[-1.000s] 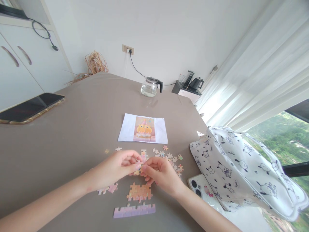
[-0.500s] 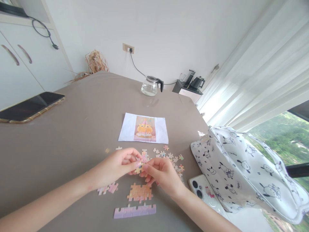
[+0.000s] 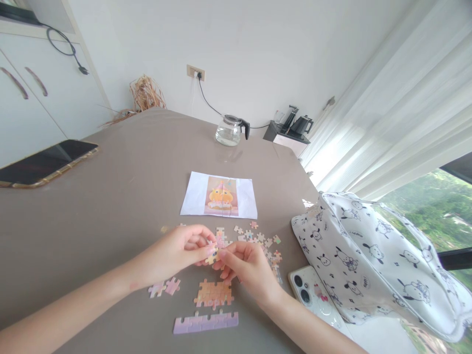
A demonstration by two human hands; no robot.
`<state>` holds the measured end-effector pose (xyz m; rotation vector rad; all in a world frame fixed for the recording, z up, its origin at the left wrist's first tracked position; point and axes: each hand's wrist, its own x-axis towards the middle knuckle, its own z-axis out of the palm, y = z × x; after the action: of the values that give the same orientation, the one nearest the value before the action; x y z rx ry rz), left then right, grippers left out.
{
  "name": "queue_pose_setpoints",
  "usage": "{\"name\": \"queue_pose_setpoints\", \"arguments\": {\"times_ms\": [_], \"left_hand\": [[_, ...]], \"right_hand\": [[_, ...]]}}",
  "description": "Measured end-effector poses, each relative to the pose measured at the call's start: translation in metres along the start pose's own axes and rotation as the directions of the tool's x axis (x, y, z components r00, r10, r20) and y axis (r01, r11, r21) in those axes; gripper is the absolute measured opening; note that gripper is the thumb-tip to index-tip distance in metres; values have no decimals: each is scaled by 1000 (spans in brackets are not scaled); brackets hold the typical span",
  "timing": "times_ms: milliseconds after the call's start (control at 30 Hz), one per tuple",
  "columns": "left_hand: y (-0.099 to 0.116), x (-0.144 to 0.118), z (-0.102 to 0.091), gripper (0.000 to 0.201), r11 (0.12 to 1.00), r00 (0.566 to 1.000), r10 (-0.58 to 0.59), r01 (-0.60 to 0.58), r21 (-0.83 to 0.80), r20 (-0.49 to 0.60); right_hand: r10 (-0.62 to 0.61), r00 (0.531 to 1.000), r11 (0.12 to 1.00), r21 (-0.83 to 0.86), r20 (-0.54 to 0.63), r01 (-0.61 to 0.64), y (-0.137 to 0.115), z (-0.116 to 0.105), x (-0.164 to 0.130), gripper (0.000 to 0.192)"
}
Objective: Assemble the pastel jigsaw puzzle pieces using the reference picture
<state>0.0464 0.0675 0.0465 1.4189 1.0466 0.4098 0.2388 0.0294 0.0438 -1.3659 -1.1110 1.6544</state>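
Observation:
My left hand [image 3: 173, 255] and my right hand [image 3: 249, 268] meet fingertip to fingertip above the grey table [image 3: 121, 196], both pinching small jigsaw pieces [image 3: 213, 254] between them. Just below the hands lies an assembled orange puzzle section [image 3: 214, 293], and nearer me a joined purple strip [image 3: 205, 322]. A small pink cluster [image 3: 164, 287] lies under my left wrist. Loose pieces [image 3: 261, 241] are scattered past my right hand. A paper sheet with the reference picture [image 3: 220, 195] lies farther back.
A white phone [image 3: 313, 295] lies at the right, partly under a white patterned bag [image 3: 372, 260]. A glass kettle [image 3: 229, 131] stands at the far edge, a dark tablet [image 3: 44, 161] at the left. Curtains and a window fill the right side.
The hands have stayed together almost in place, only shifting the small pieces slightly between the fingertips. The view has tilted a little.

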Motion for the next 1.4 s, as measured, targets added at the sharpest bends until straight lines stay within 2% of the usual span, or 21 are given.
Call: {"name": "queue_pose_setpoints", "arguments": {"times_ms": [167,300,400,567,800,1033,1133,1233,1300,1367,1400], "left_hand": [[1,-1,-2,27,1000,1000,-12,12,26,3],[-3,-1,-3,28,999,999,-6,5,37,37],[-4,-2,-2,28,999,999,0,-2,49,50],[-4,-3,-1,29,997,998,8,-12,70,60],[-7,-1,2,31,996,999,-41,39,75,27],[-9,-3,11,34,979,987,-159,159,127,-15],[-9,-2,13,33,977,988,-153,154,147,-16],[-8,-2,14,29,976,991,-132,131,172,-7],[-8,-1,15,28,973,993,-121,120,197,-9],[-7,0,16,26,966,994,-109,111,232,-21],[-7,0,17,25,962,994,-100,105,253,-32]], "right_hand": [[7,1000,999,-40,18,-6,2,0,1,39],[-39,994,984,-168,104,56,2,-4,2,29],[-53,991,973,-215,125,80,1,-6,3,23],[-52,992,968,-239,113,78,0,-8,6,23],[-63,995,953,-293,74,82,2,-7,6,23],[-143,988,855,-495,64,156,-1,-7,3,13],[-254,964,731,-638,75,242,-6,-11,-1,13],[-365,908,444,-818,208,366,-6,-14,-4,18],[-390,870,238,-880,301,411,-2,-15,-5,18],[-405,846,92,-905,347,415,3,-14,-4,14],[-413,838,51,-909,357,413,6,-14,-4,13]]}}
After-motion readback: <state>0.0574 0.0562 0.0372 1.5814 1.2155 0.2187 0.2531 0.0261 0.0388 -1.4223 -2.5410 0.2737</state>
